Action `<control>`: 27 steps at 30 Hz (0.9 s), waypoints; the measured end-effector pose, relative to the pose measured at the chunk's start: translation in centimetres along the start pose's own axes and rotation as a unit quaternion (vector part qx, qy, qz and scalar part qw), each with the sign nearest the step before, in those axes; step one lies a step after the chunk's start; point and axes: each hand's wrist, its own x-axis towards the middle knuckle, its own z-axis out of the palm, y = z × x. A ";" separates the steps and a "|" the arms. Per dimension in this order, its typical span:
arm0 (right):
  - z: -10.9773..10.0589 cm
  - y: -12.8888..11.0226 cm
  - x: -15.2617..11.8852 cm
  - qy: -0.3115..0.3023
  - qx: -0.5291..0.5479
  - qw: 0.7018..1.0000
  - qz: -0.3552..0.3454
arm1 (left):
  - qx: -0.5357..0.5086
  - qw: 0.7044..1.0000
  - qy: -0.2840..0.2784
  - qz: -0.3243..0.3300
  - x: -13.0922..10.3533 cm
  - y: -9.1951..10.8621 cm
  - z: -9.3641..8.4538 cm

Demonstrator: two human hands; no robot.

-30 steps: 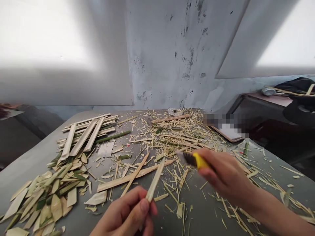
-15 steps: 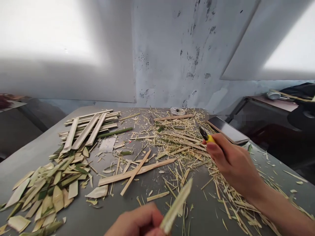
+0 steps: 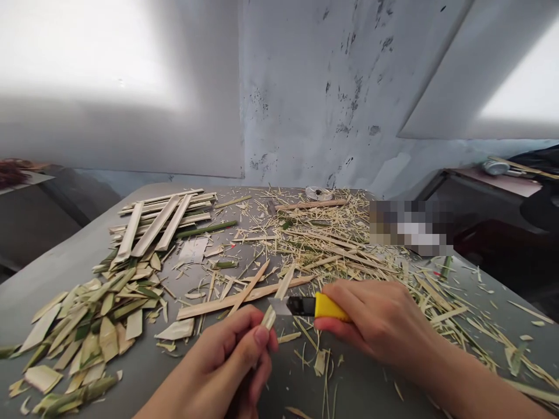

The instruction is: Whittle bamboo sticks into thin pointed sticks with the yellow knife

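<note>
My left hand [image 3: 231, 355] is closed at the bottom centre, pinching a pale bamboo strip [image 3: 268, 318] between thumb and fingers. The strip points up and away from me. Its lower end is hidden in the hand. My right hand [image 3: 379, 314] is wrapped around a yellow and black utility knife [image 3: 327, 306], whose blade points left. The blade lies across the strip just above my left fingertips; how deep it sits in the bamboo I cannot tell. Behind the hands, two tapered bamboo pieces [image 3: 209, 306] lie crossed on the grey table [image 3: 152, 372].
Long split bamboo strips [image 3: 152, 230] are stacked at the back left, above a heap of short cut pieces [image 3: 94, 331]. Shavings [image 3: 323, 244] cover the centre and right. A wooden-handled hammer [image 3: 310, 205] and a roll of tape [image 3: 318, 193] lie at the back.
My right hand has moved left and towards me, bringing the knife blade onto the bamboo strip. The left hand has risen further into view with the strip, which has shifted left and away.
</note>
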 end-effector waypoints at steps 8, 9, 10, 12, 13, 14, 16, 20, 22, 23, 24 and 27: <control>-0.3 2.6 0.2 0.018 -0.172 0.981 0.089 | -0.016 0.998 -0.068 0.010 0.3 0.7 -0.4; -1.2 4.1 -0.2 0.031 -0.198 0.972 0.126 | -0.012 0.998 -0.068 0.009 -0.1 0.5 -0.2; -2.2 5.8 -0.7 0.053 -0.225 0.959 0.165 | -0.009 0.998 -0.054 0.018 -0.5 0.3 0.1; -4.5 8.8 -1.5 0.096 -0.265 0.933 0.222 | 0.003 0.998 -0.045 0.036 -0.9 0.0 0.6; -5.5 9.8 -1.8 0.118 -0.274 0.925 0.236 | 0.011 0.998 -0.051 0.040 -0.9 -0.1 0.7; -6.2 10.3 -2.0 0.134 -0.273 0.922 0.241 | 0.017 0.997 -0.070 0.035 -0.8 -0.1 0.7; -6.5 9.7 -1.9 0.154 -0.245 0.932 0.220 | 0.020 0.996 -0.081 0.033 -0.3 0.0 0.5; -3.7 4.4 -0.6 0.116 -0.128 0.981 0.092 | 0.033 0.997 -0.042 0.056 0.5 0.3 0.0; -2.0 1.5 -0.1 0.069 -0.051 0.996 0.021 | 0.052 0.996 -0.031 0.059 0.4 0.4 0.0; -1.3 0.4 0.1 0.046 -0.021 0.999 -0.004 | 0.063 0.996 -0.025 0.057 0.2 0.4 0.1; -0.9 -0.4 0.2 0.028 0.001 0.999 -0.021 | 0.073 0.996 -0.022 0.053 0.1 0.5 0.2; -0.6 -0.7 0.1 0.013 0.005 1.000 -0.022 | 0.102 0.994 -0.015 0.032 -0.3 0.8 0.5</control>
